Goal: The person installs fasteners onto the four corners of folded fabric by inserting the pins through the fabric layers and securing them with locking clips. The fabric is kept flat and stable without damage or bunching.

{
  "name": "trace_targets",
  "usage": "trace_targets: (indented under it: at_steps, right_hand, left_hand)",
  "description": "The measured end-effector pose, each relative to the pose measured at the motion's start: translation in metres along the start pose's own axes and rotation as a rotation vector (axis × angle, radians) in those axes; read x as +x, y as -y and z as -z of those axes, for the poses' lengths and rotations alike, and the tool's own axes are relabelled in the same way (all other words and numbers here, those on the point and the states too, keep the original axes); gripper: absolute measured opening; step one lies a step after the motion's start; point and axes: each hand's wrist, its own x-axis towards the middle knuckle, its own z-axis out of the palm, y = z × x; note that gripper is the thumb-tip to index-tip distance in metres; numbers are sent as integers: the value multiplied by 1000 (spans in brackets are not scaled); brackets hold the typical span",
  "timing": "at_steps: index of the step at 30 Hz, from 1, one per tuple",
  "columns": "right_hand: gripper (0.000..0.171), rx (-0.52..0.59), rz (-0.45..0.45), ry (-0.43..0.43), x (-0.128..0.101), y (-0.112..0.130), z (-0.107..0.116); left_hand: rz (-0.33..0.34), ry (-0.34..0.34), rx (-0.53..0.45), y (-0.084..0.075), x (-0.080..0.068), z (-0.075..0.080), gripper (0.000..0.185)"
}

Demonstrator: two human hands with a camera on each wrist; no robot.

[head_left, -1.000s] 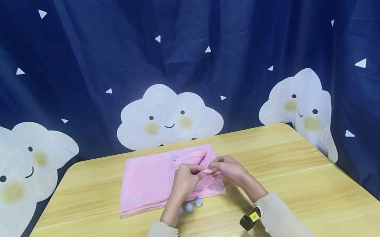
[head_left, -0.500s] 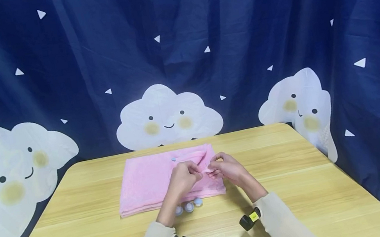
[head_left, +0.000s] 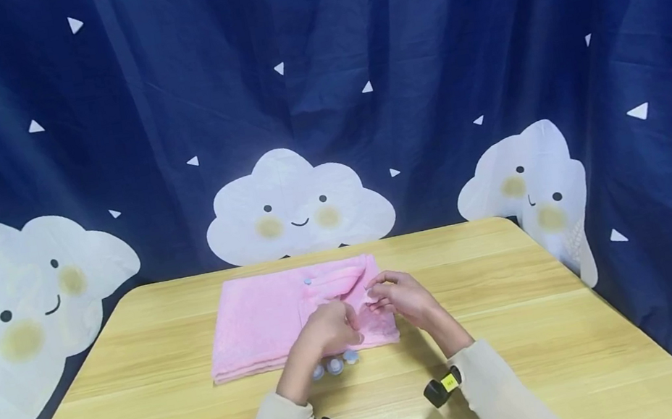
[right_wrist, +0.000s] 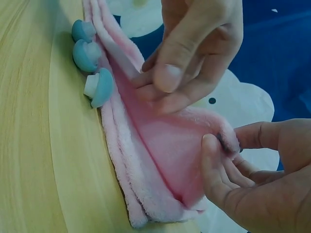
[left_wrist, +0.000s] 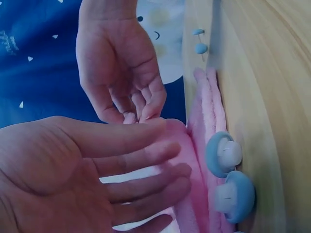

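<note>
Lowered toward the near edge of a folded pink cloth [head_left: 255,325] since a second ago, the person's left hand [head_left: 327,328] has parted from the right hand [head_left: 407,298], which stays in place, as I follow from afar by camera. Its fingers are apart and loosely extended, holding nothing, over the cloth's near side. At the cloth's right end, thumb and fingers of the right hand pinch a raised edge; a small dark spot shows at that pinch, too poorly seen for me to name.

Nearer the table's far edge than its near side, the cloth lies flat on the table [head_left: 141,394], its long axis running left to right, roughly parallel to that far edge. Its lifted part rises toward the right hand, and the fold beneath gapes like a pocket, pink plush showing within.

Three blue mushroom-shaped pieces [right_wrist: 87,56] with white stems sit in a row just beside the cloth's near edge. One small blue piece [head_left: 308,282] rests on the cloth near its back edge. A navy curtain [head_left: 306,23] printed with smiling clouds hangs behind the table.
</note>
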Motion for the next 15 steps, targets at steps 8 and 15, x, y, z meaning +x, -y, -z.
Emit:
trace_targets:
  at_steps: [8, 15]
  right_hand:
    - [26, 0, 10, 25, 1, -2, 1]
    - [23, 8, 12, 27, 1, -1, 1]
  left_hand:
    - [15, 2, 146, -6, -3, -7, 25]
    - [16, 14, 180, -6, -3, -10, 29]
